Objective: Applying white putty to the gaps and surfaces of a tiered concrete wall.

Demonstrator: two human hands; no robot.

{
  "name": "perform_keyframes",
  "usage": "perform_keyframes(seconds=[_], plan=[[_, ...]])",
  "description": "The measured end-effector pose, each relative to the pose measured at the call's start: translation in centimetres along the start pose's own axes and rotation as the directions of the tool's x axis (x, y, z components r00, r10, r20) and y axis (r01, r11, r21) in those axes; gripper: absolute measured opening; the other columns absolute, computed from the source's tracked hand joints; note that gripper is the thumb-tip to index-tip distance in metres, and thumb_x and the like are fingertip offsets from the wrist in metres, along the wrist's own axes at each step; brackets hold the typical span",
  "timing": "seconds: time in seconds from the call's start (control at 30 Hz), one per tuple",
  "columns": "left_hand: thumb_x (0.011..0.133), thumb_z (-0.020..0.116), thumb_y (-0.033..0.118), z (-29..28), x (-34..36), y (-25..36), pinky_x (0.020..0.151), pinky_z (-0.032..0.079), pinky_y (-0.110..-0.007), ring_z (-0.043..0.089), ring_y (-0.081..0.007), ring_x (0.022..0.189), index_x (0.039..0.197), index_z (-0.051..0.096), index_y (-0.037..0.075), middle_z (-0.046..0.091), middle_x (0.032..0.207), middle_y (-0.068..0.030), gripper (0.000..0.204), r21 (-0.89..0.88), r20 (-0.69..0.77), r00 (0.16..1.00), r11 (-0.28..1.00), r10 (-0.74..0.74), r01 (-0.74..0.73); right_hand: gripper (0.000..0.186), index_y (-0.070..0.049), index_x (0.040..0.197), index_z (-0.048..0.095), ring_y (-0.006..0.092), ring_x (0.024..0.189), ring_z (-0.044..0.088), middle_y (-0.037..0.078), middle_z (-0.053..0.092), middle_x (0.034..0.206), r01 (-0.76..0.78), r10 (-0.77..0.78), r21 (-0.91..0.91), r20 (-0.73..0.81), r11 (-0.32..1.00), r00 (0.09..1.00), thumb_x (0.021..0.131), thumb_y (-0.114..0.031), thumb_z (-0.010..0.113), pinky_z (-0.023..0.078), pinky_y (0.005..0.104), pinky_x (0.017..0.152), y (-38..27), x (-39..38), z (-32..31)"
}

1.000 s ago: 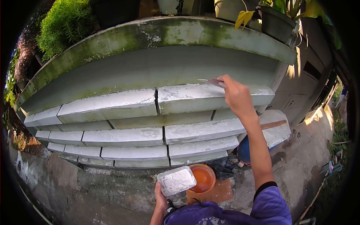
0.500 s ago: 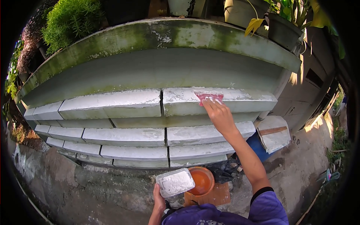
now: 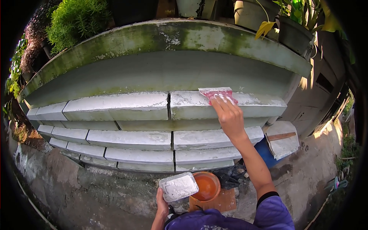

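Note:
My right hand (image 3: 230, 115) grips a red putty scraper (image 3: 217, 93) with white paste along its edge, and white smears mark the fingertips. The scraper is at the back of the uppermost projecting ledge (image 3: 264, 100), whose top is patchily coated white. Whether its edge touches the surface cannot be made out. Low in the view, my left hand (image 3: 161, 203) holds a shallow rectangular tray (image 3: 179, 187) by its left side. Thick white paste fills the tray.
Below run more stepped white ledges (image 3: 134, 138), split by a dark vertical gap. A mossy slab (image 3: 203, 38) overhangs, bearing potted plants (image 3: 295, 32). Beside the tray stands an orange basin (image 3: 207, 186) of liquid; a blue container (image 3: 264, 153) with a board on top is at right.
My right hand has shifted the scraper slightly upward, toward the back of the ledge, and the blade shows broader. The tray in my left hand stays put. The whole view has shifted slightly.

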State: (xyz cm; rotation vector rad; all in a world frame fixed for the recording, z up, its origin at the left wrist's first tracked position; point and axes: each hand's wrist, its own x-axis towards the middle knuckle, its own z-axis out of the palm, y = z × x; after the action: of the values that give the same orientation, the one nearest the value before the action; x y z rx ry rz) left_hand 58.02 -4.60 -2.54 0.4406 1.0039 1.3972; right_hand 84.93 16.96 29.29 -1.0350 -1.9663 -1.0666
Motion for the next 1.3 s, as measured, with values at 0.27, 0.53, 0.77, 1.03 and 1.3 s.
perform_keyframes(seconds=[0.27, 0.53, 0.77, 1.03, 1.3], plan=[[0.107, 0.038, 0.048, -0.5, 0.3, -0.7, 0.109, 0.04, -0.038, 0.058, -0.0212, 0.125, 0.139, 0.054, 0.006, 0.062, 0.135, -0.0076, 0.056, 0.015, -0.067, 0.998, 1.0, -0.002, 0.003, 0.025, -0.003, 0.108, 0.071, 0.0278, 0.102, 0.074, 0.015, 0.075, 0.111, -0.008, 0.004, 0.041, 0.098, 0.999, 0.995, 0.084, -0.007, 0.068, 0.06, 0.0359, 0.078, -1.1, -1.7, 3.0], [0.107, 0.039, 0.048, -0.2, 0.0, -0.1, 0.109, 0.041, -0.038, 0.058, -0.0207, 0.124, 0.139, 0.054, 0.006, 0.062, 0.134, -0.007, 0.055, 0.002, -0.026, 1.0, 1.0, -0.014, 0.014, 0.034, -0.002, 0.11, 0.071, 0.0313, 0.103, 0.072, 0.015, 0.075, 0.109, -0.051, 0.04, 0.092, 0.116, 0.994, 0.992, 0.077, 0.003, 0.064, 0.058, 0.0396, 0.083, -2.4, -2.5, -0.8], [0.107, 0.039, 0.048, -0.1, -0.1, 0.2, 0.109, 0.04, -0.039, 0.057, -0.0212, 0.126, 0.14, 0.053, 0.005, 0.061, 0.135, -0.0073, 0.056, 0.009, -0.028, 1.0, 1.0, -0.003, 0.003, 0.028, -0.004, 0.106, 0.073, 0.0286, 0.098, 0.073, 0.013, 0.075, 0.105, -0.042, 0.043, 0.077, -0.004, 0.996, 0.999, 0.078, -0.003, 0.069, 0.058, 0.0385, 0.08, -0.5, -1.4, -3.6], [0.106, 0.039, 0.052, 0.3, 0.4, -0.2, 0.111, 0.039, -0.038, 0.056, -0.022, 0.129, 0.143, 0.051, 0.006, 0.06, 0.139, -0.0079, 0.061, 0.026, 0.019, 0.999, 0.999, -0.026, 0.025, 0.03, -0.004, 0.105, 0.073, 0.029, 0.097, 0.072, 0.011, 0.075, 0.105, -0.134, 0.131, 0.148, 0.03, 0.98, 0.991, 0.077, 0.003, 0.065, 0.058, 0.0391, 0.081, 2.9, -1.8, 0.7], [0.104, 0.04, 0.056, 0.3, -0.2, -0.2, 0.113, 0.038, -0.04, 0.054, -0.0237, 0.132, 0.145, 0.05, 0.007, 0.059, 0.142, -0.0067, 0.065, 0.055, 0.056, 0.998, 0.998, -0.033, 0.03, 0.034, -0.002, 0.107, 0.071, 0.0306, 0.091, 0.074, 0.015, 0.075, 0.1, -0.276, 0.32, 0.256, -0.152, 0.927, 0.935, 0.076, 0.01, 0.063, 0.058, 0.0391, 0.078, 3.8, -4.7, -3.3]])
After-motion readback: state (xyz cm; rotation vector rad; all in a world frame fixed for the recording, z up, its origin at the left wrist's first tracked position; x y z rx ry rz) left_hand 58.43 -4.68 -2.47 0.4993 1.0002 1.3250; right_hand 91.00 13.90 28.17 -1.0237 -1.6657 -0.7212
